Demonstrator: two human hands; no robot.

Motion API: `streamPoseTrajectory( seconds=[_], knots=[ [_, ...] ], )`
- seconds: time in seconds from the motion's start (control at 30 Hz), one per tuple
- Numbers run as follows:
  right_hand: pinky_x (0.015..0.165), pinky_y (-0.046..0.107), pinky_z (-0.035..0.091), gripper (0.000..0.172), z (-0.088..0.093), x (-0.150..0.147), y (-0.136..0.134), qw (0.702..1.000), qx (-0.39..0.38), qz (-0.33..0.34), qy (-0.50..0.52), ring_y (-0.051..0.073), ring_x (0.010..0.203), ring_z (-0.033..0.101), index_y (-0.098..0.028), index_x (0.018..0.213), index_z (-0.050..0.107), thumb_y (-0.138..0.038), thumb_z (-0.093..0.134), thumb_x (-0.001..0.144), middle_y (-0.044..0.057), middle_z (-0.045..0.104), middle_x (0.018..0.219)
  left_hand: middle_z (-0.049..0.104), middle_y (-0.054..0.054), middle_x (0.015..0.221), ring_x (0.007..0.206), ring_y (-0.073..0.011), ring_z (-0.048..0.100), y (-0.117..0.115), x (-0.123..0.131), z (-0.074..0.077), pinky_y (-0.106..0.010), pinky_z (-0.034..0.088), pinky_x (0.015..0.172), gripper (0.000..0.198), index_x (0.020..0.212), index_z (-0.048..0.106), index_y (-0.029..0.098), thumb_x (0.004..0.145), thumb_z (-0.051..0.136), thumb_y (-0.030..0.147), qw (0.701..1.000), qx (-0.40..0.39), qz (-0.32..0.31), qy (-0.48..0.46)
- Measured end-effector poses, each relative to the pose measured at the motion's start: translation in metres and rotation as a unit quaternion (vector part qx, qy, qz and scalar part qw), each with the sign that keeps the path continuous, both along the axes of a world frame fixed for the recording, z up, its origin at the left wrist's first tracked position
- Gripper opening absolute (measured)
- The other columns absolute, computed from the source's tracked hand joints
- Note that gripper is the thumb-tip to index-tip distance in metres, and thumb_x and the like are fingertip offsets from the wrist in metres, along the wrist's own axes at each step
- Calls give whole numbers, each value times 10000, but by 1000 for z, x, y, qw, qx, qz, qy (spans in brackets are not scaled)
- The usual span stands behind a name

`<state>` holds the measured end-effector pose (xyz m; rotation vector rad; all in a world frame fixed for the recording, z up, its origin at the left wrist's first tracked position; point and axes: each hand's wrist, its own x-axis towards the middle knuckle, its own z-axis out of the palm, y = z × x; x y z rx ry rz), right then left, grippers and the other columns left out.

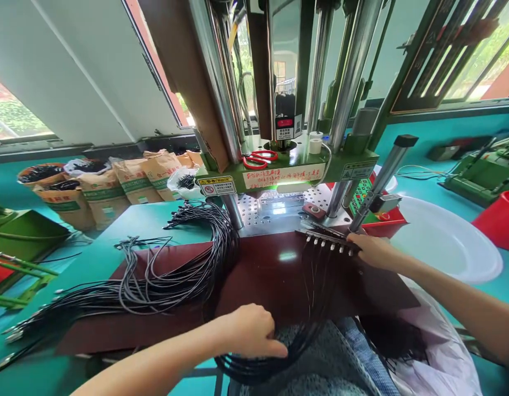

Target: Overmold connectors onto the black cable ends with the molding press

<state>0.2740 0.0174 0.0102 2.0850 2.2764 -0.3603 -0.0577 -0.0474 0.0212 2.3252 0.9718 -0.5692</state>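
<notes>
Head cam: L hand (252, 333) fingers half-curled, thumb out, over cables (306, 333); can't tell if gripping. R hand (372, 252) closed on R end of rack (327, 240), over board (271, 280), nr press (295, 159).

Wall (85, 66): white, across the upper left of the frame.
Wall band (415, 132): teal, beneath the right window (496, 66).
Left window (15, 110): cut by the left edge, greenery (6, 124) outside.
Floor (436, 198): teal, visible at mid-right.
Table (147, 217): teal top, centre left to lower left.
Sacks (103, 198): brown paper, in a row at mid-left.
Light: daylight, bright at both windows.
</notes>
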Motion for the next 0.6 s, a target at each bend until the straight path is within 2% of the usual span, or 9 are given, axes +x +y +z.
streamPoseTrajectory(
  seconds=[0.07, 0.1, 0.17, 0.23, 0.3, 0.33, 0.4, 0.5, 0.6],
  knots=[
    [587, 242, 362, 370, 3, -4, 12, 1000, 3, -4, 21, 213, 786, 586, -181, 930, 553, -28, 406, 628, 58, 627, 856, 631, -107, 582, 627, -237, 592, -5, 13, -17, -300, 409, 562, 495, 662, 665, 139, 708, 456, 586, 1000, -17, -25, 5],
    [590, 232, 361, 367, 3, -6, 18, 999, 7, -3, 33, 201, 786, 584, -188, 925, 553, -32, 410, 625, 44, 630, 857, 595, -84, 514, 586, -225, 577, -5, 18, -22, -293, 401, 542, 477, 652, 649, 140, 702, 471, 580, 999, -47, -15, -1],
    [589, 222, 359, 357, 3, -10, 33, 998, 18, -5, 55, 185, 770, 579, -192, 920, 561, -47, 428, 622, 28, 635, 857, 479, -5, 385, 447, -165, 495, -3, 26, -28, -259, 358, 471, 388, 633, 597, 157, 700, 505, 527, 986, -155, 52, -31],
    [587, 225, 357, 339, 4, -14, 53, 997, 35, -12, 72, 185, 755, 573, -182, 911, 579, -60, 452, 622, 25, 635, 826, 430, 50, 366, 331, -95, 350, 2, 34, -28, -220, 269, 391, 284, 654, 534, 175, 714, 514, 452, 934, -308, 151, -104],
    [597, 228, 360, 298, 7, -20, 77, 995, 52, -10, 88, 183, 754, 569, -176, 871, 602, -61, 477, 626, 11, 629, 769, 503, 56, 434, 284, -54, 244, 12, 42, -26, -203, 173, 343, 197, 704, 484, 184, 722, 513, 378, 848, -437, 217, -208],
    [603, 231, 363, 271, 9, -24, 91, 993, 60, -7, 97, 183, 756, 568, -175, 841, 611, -57, 492, 628, 3, 624, 743, 545, 48, 477, 271, -44, 223, 17, 46, -24, -203, 137, 330, 165, 727, 468, 184, 721, 515, 342, 809, -474, 231, -259],
    [612, 241, 383, 186, 14, -34, 120, 991, 71, -5, 113, 177, 743, 569, -166, 778, 620, -59, 535, 652, -7, 614, 712, 592, 28, 527, 244, -36, 229, 32, 54, -18, -203, 103, 308, 138, 751, 457, 178, 711, 525, 292, 763, -500, 244, -329],
    [656, 284, 443, 42, 20, -52, 160, 985, 95, -21, 143, 157, 735, 572, -144, 798, 609, -168, 584, 774, 8, 612, 787, 594, 18, 506, 222, -39, 261, 62, 63, -11, -196, 101, 286, 134, 732, 452, 167, 693, 540, 260, 746, -482, 266, -374],
    [709, 324, 484, 181, 22, -69, 183, 969, 148, -37, 192, 150, 799, 573, -160, 945, 587, -307, 511, 872, 43, 594, 965, 604, -1, 513, 220, -44, 288, 96, 67, -7, -190, 116, 272, 133, 697, 453, 158, 672, 550, 246, 742, -461, 283, -396]
  ],
)
